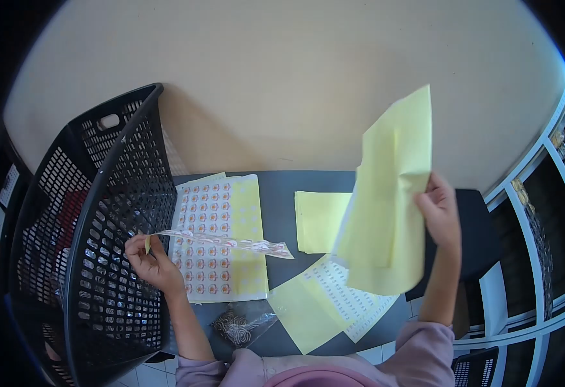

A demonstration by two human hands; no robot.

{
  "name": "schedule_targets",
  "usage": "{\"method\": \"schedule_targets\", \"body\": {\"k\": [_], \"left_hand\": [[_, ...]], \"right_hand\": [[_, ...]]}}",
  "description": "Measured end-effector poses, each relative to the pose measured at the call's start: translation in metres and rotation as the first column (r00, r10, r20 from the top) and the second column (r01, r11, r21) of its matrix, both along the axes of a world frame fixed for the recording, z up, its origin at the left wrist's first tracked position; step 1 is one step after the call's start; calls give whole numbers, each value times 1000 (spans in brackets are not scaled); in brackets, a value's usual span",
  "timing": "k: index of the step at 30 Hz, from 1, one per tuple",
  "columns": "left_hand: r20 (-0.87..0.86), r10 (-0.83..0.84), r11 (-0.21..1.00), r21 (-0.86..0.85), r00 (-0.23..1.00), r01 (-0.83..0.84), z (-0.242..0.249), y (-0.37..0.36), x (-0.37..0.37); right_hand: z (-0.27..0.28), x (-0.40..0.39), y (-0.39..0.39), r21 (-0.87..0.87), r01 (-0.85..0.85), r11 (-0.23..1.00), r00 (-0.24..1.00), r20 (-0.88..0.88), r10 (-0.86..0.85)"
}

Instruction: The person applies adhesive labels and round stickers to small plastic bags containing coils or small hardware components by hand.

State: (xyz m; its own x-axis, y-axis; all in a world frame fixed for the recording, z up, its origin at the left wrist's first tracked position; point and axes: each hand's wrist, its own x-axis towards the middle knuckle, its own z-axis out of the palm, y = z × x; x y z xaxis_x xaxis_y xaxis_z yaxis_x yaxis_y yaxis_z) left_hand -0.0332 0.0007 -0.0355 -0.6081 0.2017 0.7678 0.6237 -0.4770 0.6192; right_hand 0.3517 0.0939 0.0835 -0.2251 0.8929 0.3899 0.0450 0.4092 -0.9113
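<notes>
My left hand (158, 266), beside the basket wall, pinches one end of a narrow, shiny strip (247, 244) with printed marks. The strip stretches rightward across a sheet of round red-and-white stickers (201, 277) on the table. A small yellowish piece shows at my fingertips. On the right, my right hand (440, 209) grips yellow sheets (389, 206) by their right edge, upright and slightly bent above the table. Behind them lies a stack of yellow paper (321, 222), partly covered. Below, a yellow sheet (305, 313) overlaps a sheet with rows of small printed labels (366, 316).
A tall black plastic basket (118, 174) stands on the left, with things inside. A clear bag with a dark patterned item (237, 326) lies near the front edge of the dark table (279, 200). White-framed shelves (534, 174) stand at right; a plain wall rises behind.
</notes>
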Motion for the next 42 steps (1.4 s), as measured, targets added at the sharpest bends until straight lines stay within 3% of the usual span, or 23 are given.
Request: {"method": "schedule_targets", "body": {"k": [3,5,7,11,17,19,21,24,26,27,28,29,30,31,32,33,34,35,38,39,40,41,42], "left_hand": [[-4,-6,1000,-10,1000,6,-9,-4,-5],[6,5,1000,-8,1000,-5,-12,-6,-6],[12,73,997,29,997,-74,-9,-11,-5],[-90,113,990,98,990,-104,-6,-28,-4],[-82,-9,982,185,997,24,10,-34,7],[-110,-33,981,184,993,53,14,-34,7],[-189,14,998,70,982,-1,26,-27,12],[-222,-45,999,16,974,50,41,-6,25],[-369,-7,1000,-1,929,7,56,15,32],[-445,55,997,-17,894,-70,64,22,35],[-442,64,997,-11,895,-77,71,27,40],[-509,67,998,48,858,-49,78,29,44],[-574,71,995,100,816,-16,82,30,50],[-580,59,984,170,813,50,85,31,56],[-580,59,985,168,812,48,82,31,60],[-617,2,976,173,787,133,75,29,63],[-653,-54,960,174,755,219,67,26,66],[-672,-125,961,100,730,257,54,24,67],[-703,-352,919,-132,618,372,1,24,66],[-705,-352,918,-133,616,373,-15,23,66],[-680,-435,896,-264,591,356,-30,21,66],[-643,-513,858,-389,569,335,-41,21,67],[-641,-514,858,-390,570,335,-47,22,69]], "right_hand": [[33,-7,-20,47,38,998,990,133,-44],[36,-12,-32,493,-128,861,738,627,-249],[21,-28,-49,519,-205,830,611,730,-306],[-45,-44,-45,511,-380,771,432,835,-340],[-151,-42,-6,402,-414,817,288,909,-301],[-176,-35,4,413,-418,809,319,901,-295],[-187,-32,3,421,-424,802,347,893,-285],[-182,-33,-3,361,-315,878,396,890,-224],[-161,-42,-17,544,-247,802,550,760,-346],[-157,-49,-26,547,-253,798,551,760,-346],[-158,-56,-39,127,-141,982,720,694,14],[-158,-61,-49,-346,-134,928,859,427,283],[-155,-62,-53,-705,-393,591,865,-64,498],[-162,-64,-52,-653,-640,405,746,-401,532],[-168,-64,-51,-499,-838,218,537,-689,486],[-161,-62,-49,-500,-838,216,537,-691,484],[-147,-59,-44,-549,-774,316,618,-763,188],[-136,-55,-37,-613,-689,387,619,-775,-128],[-144,-37,-2,-573,-673,467,544,-812,-212],[-159,-27,11,-625,-475,620,774,-632,-44],[-173,-18,21,-577,-273,770,933,-354,66],[-186,-13,31,-578,-273,769,933,-353,66],[-192,-12,37,-604,-186,775,966,-259,30]]}}
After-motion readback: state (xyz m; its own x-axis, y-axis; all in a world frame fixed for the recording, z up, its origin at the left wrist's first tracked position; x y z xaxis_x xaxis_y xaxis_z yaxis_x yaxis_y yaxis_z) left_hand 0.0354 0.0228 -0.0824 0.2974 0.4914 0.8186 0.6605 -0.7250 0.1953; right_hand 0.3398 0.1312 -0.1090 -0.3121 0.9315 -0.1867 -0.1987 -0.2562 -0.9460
